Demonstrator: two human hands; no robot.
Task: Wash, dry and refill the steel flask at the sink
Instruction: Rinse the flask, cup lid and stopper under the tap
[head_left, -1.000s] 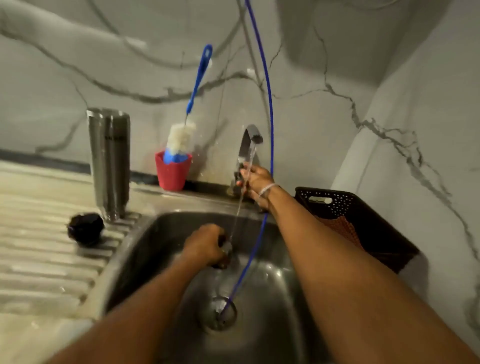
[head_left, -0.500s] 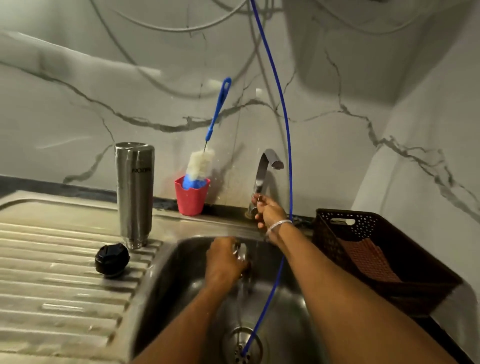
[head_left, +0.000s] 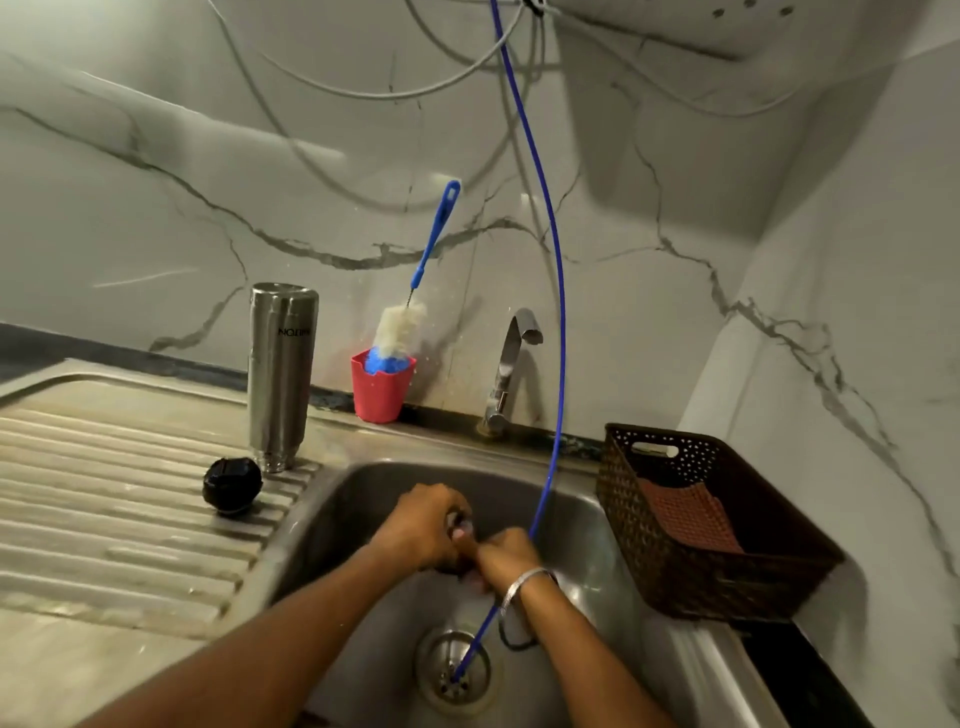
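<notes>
The steel flask (head_left: 283, 374) stands upside down on the drainboard, left of the sink basin (head_left: 587, 499). Its black cap (head_left: 232, 486) lies beside it on the ridges. Over the basin, my left hand (head_left: 421, 525) grips a small dark part (head_left: 460, 521), mostly hidden by the fingers. My right hand (head_left: 506, 556), with a silver bangle on the wrist, meets it from the right and its curled fingers pinch the same part. Motion blurs both hands. The tap (head_left: 511, 364) stands behind them with no stream visible.
A red cup (head_left: 382, 392) holding a blue-handled bottle brush (head_left: 402, 322) sits at the back edge. A thin blue tube (head_left: 556, 364) hangs down into the drain (head_left: 457, 670). A dark woven basket (head_left: 711, 525) with a reddish cloth stands right of the sink.
My right hand left the tap handle and came down to the part held in my left hand. The water stream is gone. The view has tilted upward.
</notes>
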